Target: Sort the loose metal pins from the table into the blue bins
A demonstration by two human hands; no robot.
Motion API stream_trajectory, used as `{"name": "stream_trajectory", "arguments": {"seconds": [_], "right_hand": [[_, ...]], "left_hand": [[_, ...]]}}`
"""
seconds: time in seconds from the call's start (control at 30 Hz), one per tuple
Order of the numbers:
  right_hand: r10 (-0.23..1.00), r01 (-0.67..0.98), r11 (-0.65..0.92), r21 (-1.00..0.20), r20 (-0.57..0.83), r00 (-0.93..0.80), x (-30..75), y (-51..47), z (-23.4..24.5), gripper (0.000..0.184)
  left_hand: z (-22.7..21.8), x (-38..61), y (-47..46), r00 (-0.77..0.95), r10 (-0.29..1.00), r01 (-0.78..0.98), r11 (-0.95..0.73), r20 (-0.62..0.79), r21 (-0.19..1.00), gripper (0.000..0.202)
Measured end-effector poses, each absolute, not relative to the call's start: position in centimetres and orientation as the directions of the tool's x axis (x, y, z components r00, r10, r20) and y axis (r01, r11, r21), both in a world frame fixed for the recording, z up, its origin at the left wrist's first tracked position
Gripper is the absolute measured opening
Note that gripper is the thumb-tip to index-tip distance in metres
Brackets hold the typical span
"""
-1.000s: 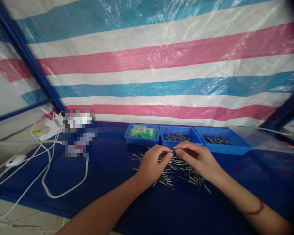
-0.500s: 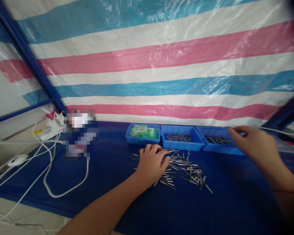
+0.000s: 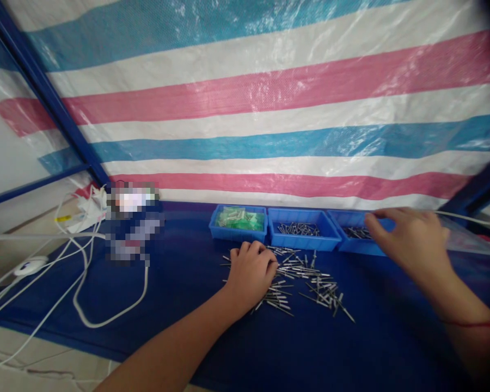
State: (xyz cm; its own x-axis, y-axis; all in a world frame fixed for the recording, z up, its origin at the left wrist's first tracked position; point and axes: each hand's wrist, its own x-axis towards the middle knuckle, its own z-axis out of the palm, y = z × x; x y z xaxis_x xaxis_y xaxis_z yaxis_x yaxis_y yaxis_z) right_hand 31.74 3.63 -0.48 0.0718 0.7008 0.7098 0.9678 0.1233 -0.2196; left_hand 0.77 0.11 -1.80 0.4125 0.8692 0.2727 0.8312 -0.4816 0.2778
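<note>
1. The desk, covered in blue, filled the lower frame.
2. Three blue trays stood in a row at centre: one with green parts, one with pins, one under the right hand, whose fingers were loosely spread, holding nothing visible.
3. The left hand, curled, rested on the loose pile of metal pins, too many to count.

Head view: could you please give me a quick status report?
Left hand curled, resting on loose metal pins. Right hand open over right blue bin. Nothing in the way.
</note>
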Motion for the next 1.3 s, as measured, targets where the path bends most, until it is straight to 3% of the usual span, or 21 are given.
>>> {"name": "stream_trajectory", "arguments": {"seconds": [0.07,0.13,0.3,0.5,0.7,1.07,1.3], "right_hand": [[0.689,0.986,0.088,-0.144,0.723,0.044,29.9,3.5,-0.3,0.028],[0.709,0.962,0.233,-0.140,0.702,-0.069,27.7,3.1,-0.1,0.024],[0.773,0.747,0.554,-0.366,0.558,-0.300,22.2,1.0,-0.2,0.018],[0.860,0.568,0.511,-0.645,0.377,-0.345,19.4,-0.3,-1.1,0.023],[0.907,0.470,0.405,-0.784,0.278,-0.316,19.4,-0.2,-1.0,0.025],[0.914,0.401,0.342,-0.850,0.202,-0.352,19.6,-0.2,-0.6,0.026],[0.932,0.387,0.328,-0.862,0.227,-0.283,19.9,-0.1,-0.3,0.025]], "left_hand": [[-1.8,0.8,0.2,0.406,0.872,0.830,-0.478,0.275,0.289,0.018],[-1.8,0.8,0.2,0.400,0.870,0.818,-0.481,0.288,0.314,0.018],[-1.4,1.1,0.5,0.383,0.839,0.677,-0.540,0.387,0.500,0.017],[-1.3,1.5,0.3,0.327,0.832,0.375,-0.549,0.448,0.747,0.010],[-1.5,1.6,0.4,0.282,0.874,0.197,-0.456,0.396,0.868,0.015],[-1.5,1.8,0.1,0.273,0.889,0.114,-0.410,0.368,0.905,0.015],[-1.0,1.5,0.2,0.341,0.855,0.406,-0.510,0.392,0.759,0.008]]}}
